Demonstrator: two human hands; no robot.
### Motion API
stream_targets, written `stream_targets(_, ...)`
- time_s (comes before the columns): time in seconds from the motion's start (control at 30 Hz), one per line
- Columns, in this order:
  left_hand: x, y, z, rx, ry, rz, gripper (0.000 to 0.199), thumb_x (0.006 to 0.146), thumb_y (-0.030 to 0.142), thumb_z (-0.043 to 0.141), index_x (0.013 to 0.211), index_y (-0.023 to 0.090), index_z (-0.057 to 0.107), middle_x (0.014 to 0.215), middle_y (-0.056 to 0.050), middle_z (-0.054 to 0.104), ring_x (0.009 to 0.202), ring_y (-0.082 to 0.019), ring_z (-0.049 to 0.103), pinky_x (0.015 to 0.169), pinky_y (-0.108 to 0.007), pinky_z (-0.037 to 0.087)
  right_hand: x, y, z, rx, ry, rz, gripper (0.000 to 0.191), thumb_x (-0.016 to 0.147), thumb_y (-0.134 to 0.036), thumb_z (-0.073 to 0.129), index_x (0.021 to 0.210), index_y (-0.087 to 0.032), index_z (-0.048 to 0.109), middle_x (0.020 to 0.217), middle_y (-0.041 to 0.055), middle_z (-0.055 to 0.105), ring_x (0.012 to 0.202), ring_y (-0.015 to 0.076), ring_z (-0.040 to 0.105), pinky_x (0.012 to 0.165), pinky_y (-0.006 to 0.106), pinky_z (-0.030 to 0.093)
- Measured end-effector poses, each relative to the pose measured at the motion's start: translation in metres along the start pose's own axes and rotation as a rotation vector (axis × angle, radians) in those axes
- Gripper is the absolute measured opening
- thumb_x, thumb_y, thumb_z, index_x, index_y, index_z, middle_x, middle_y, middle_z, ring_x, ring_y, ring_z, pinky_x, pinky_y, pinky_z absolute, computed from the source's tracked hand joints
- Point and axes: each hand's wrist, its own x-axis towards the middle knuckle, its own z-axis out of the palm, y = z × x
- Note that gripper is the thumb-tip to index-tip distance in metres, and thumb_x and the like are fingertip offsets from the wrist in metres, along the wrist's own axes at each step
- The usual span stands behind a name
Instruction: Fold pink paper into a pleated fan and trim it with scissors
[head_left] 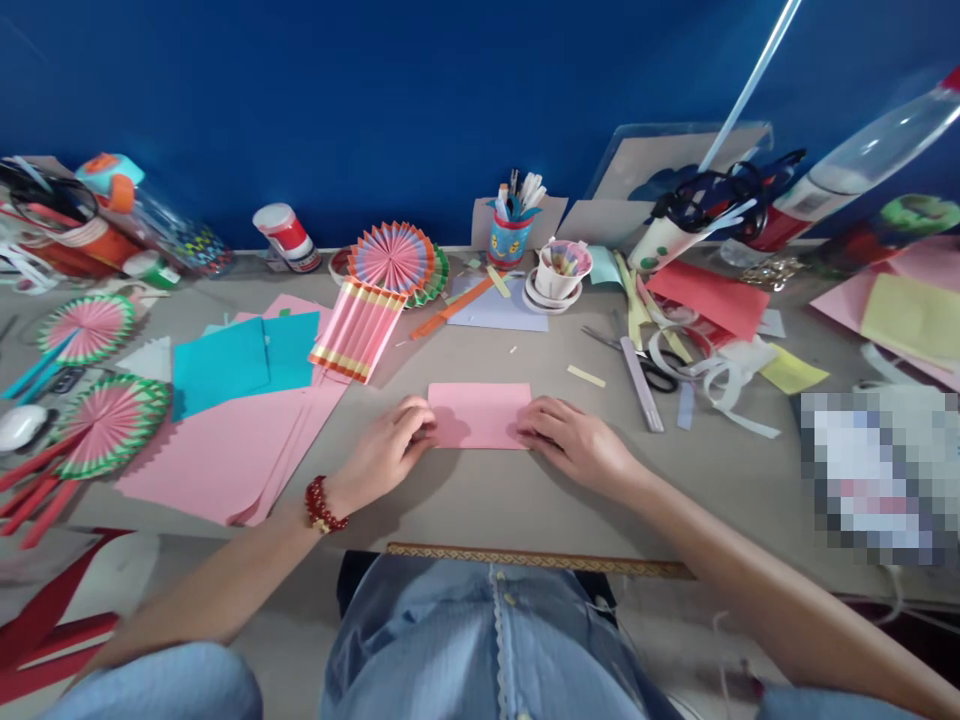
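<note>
A small pink paper rectangle (pixel 481 415) lies on the grey table between my two hands. My left hand (pixel 386 448), with a red bead bracelet at the wrist, grips the paper's left edge with its fingers drawn together. At the right edge, my right hand (pixel 574 440) pinches the same paper, its fingers bent. A pleated pink sheet with yellow and orange bands (pixel 360 328) rests beyond my left hand. Larger pink sheets (pixel 225 450) and blue sheets (pixel 244 362) are stacked to the left.
Scissors (pixel 654 372), a lilac cutter (pixel 642 385) and white curled strips (pixel 727 375) lie to the right. Pleated paper fans (pixel 112 425) sit at the far left. Along the back wall stand a pen cup (pixel 507 240), a white cup (pixel 562 270) and a glue tub (pixel 287 238).
</note>
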Motion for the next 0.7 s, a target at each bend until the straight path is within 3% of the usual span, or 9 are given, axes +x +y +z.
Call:
stream_targets(0.1,-0.007,0.000,0.002,-0.004,0.042,0.011,0.022,0.097,0.018,0.049,0.119,0.022,0.047,0.124,-0.010,0.052,0.102,-0.019,0.059,0.090,-0.033,0.050,-0.003,0.002,0.003,-0.046,0.024,-0.029,0.028,0.098,-0.020,0.045,0.111,-0.026,0.068,0.113,0.0085,0.066,0.103,0.0222,0.062,0.087,0.035,0.051)
stream_targets(0.2,-0.011,0.002,0.002,0.058,0.060,0.030,0.029,0.095,0.014,0.048,0.122,0.023,0.047,0.128,-0.011,0.051,0.121,-0.024,0.053,0.101,-0.039,0.047,-0.003,0.002,0.003,-0.088,0.024,-0.042,0.031,0.097,-0.017,0.044,0.110,-0.028,0.070,0.112,0.0086,0.065,0.101,0.0221,0.062,0.084,0.035,0.052)
stream_targets(0.47,-0.013,0.003,0.002,0.218,0.013,0.109,0.030,0.095,0.008,0.044,0.110,0.025,0.062,0.125,-0.009,0.056,0.109,-0.022,0.057,0.095,-0.039,0.049,-0.001,-0.002,0.005,-0.187,0.051,-0.080,0.034,0.095,-0.012,0.045,0.101,-0.028,0.074,0.110,0.0080,0.067,0.093,0.0213,0.064,0.080,0.034,0.051)
stream_targets(0.7,-0.014,-0.001,-0.006,0.406,-0.015,0.280,0.037,0.095,0.010,0.044,0.120,0.026,0.066,0.137,-0.008,0.058,0.120,-0.025,0.052,0.097,-0.043,0.047,-0.007,0.004,0.010,-0.314,0.075,-0.172,0.031,0.093,-0.012,0.051,0.106,-0.031,0.072,0.110,0.0051,0.069,0.092,0.0200,0.061,0.079,0.032,0.046)
